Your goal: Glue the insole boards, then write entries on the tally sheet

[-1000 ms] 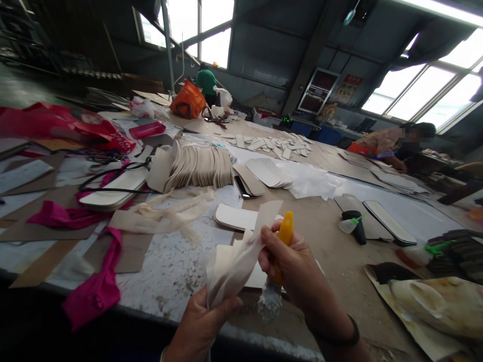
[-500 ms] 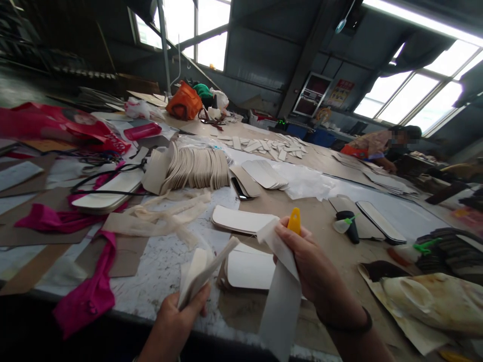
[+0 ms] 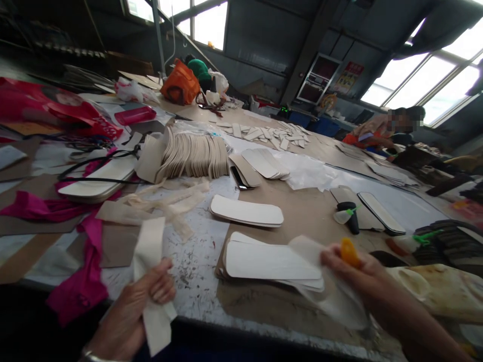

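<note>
My left hand, at the table's near edge, is closed around a folded cream strip whose ends stick out above and below the fist. To the right, my right hand grips a yellow-handled tool; its working end is hidden. The same hand pinches a thin whitish sheet, blurred by motion, which hangs below it. Just left of that hand lies a stack of white rounded panels, partly overlapped by the sheet. Behind the stack rests another white rounded panel.
A long row of beige pieces stands on edge behind. Pink cloth and a looped black cord lie left. A small green-tipped bottle and a stained yellowish container are right. Another person works far right.
My hands have moved apart, the left one leftward and the right one rightward and down. The sheet has swung right with my right hand, uncovering more of the panel stack.
</note>
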Action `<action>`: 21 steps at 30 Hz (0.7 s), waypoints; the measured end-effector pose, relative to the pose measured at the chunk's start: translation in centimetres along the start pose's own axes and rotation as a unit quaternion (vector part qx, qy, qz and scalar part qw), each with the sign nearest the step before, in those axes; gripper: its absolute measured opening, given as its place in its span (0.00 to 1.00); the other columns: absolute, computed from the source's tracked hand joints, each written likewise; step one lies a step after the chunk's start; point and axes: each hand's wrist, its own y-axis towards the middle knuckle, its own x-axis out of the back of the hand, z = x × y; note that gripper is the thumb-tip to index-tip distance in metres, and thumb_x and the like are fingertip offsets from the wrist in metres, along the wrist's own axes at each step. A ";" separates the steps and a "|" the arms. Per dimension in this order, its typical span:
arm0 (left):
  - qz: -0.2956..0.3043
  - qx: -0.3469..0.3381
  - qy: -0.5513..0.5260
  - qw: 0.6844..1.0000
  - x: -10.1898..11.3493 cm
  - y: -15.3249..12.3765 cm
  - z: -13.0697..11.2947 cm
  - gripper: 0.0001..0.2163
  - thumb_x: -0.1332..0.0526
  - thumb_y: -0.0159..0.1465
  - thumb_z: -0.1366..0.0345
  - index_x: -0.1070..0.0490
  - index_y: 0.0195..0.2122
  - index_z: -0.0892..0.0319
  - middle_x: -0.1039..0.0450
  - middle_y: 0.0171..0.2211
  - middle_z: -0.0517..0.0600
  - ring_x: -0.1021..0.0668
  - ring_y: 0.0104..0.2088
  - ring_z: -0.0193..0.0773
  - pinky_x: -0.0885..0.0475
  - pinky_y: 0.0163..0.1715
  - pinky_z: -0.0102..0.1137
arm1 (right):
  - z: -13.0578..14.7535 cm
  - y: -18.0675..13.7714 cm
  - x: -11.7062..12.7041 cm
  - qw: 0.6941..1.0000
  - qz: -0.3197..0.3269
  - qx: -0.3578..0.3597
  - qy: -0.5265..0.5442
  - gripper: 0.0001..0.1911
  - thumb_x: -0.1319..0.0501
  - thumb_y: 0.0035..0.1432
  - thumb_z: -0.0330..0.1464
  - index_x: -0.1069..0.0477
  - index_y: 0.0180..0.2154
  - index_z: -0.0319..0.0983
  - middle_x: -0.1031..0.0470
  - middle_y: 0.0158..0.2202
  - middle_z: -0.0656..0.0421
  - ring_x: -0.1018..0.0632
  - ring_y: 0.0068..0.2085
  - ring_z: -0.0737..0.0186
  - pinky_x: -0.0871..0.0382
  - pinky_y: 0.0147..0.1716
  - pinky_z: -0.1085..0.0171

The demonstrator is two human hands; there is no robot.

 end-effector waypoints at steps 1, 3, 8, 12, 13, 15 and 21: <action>0.023 0.002 0.035 0.999 -0.7 -0.1 1.1 0.11 0.31 0.48 0.72 0.36 0.21 0.62 0.45 0.14 0.39 0.40 0.14 0.24 0.41 0.13 0.21 | 0.1 0.0 -0.9 0.997 0.076 -0.004 -0.023 0.17 0.36 0.49 0.46 0.29 0.24 0.38 0.34 0.21 0.61 0.35 0.24 0.65 0.41 0.23 0.67; 0.071 0.001 0.101 0.992 -2.1 -0.3 3.0 0.14 0.27 0.43 0.67 0.33 0.25 0.63 0.42 0.15 0.40 0.38 0.17 0.26 0.39 0.17 0.23 | 0.4 0.6 -3.2 0.978 0.201 0.000 -0.045 0.16 0.39 0.51 0.44 0.31 0.23 0.38 0.37 0.20 0.62 0.37 0.24 0.66 0.43 0.25 0.67; 0.111 -0.053 0.281 0.952 -4.3 0.1 4.9 0.22 0.30 0.45 0.51 0.29 0.32 0.64 0.38 0.16 0.42 0.36 0.20 0.29 0.40 0.22 0.25 | 0.3 4.0 -7.4 0.960 0.273 -0.011 -0.064 0.15 0.44 0.51 0.42 0.33 0.22 0.38 0.39 0.20 0.63 0.38 0.24 0.67 0.44 0.26 0.67; 0.070 -0.101 0.356 0.926 -4.8 1.0 4.9 0.24 0.30 0.41 0.48 0.28 0.30 0.63 0.34 0.18 0.43 0.33 0.23 0.34 0.37 0.25 0.29 | -0.5 6.1 -8.9 0.946 0.311 -0.011 -0.095 0.13 0.46 0.52 0.38 0.39 0.19 0.39 0.42 0.19 0.64 0.41 0.24 0.67 0.47 0.25 0.68; 0.059 -0.111 0.365 0.922 -4.9 1.1 4.9 0.24 0.30 0.40 0.48 0.28 0.29 0.63 0.33 0.19 0.44 0.32 0.24 0.35 0.37 0.26 0.30 | -0.6 6.5 -9.2 0.942 0.318 -0.014 -0.107 0.14 0.46 0.52 0.37 0.41 0.19 0.39 0.44 0.19 0.65 0.42 0.24 0.68 0.47 0.24 0.68; 0.046 -0.119 0.381 0.916 -4.9 1.4 5.0 0.23 0.31 0.40 0.48 0.28 0.29 0.62 0.31 0.20 0.46 0.30 0.24 0.38 0.35 0.26 0.31 | -0.6 6.9 -9.7 0.935 0.328 -0.024 -0.131 0.14 0.46 0.52 0.35 0.45 0.18 0.39 0.47 0.18 0.66 0.44 0.22 0.70 0.49 0.23 0.69; 0.039 -0.128 0.417 0.899 -4.1 2.1 5.9 0.22 0.33 0.44 0.49 0.29 0.32 0.61 0.33 0.16 0.43 0.32 0.19 0.36 0.37 0.21 0.30 | -0.5 7.1 -10.5 0.927 0.314 -0.036 -0.201 0.15 0.44 0.54 0.31 0.43 0.18 0.39 0.43 0.16 0.66 0.43 0.21 0.70 0.50 0.22 0.68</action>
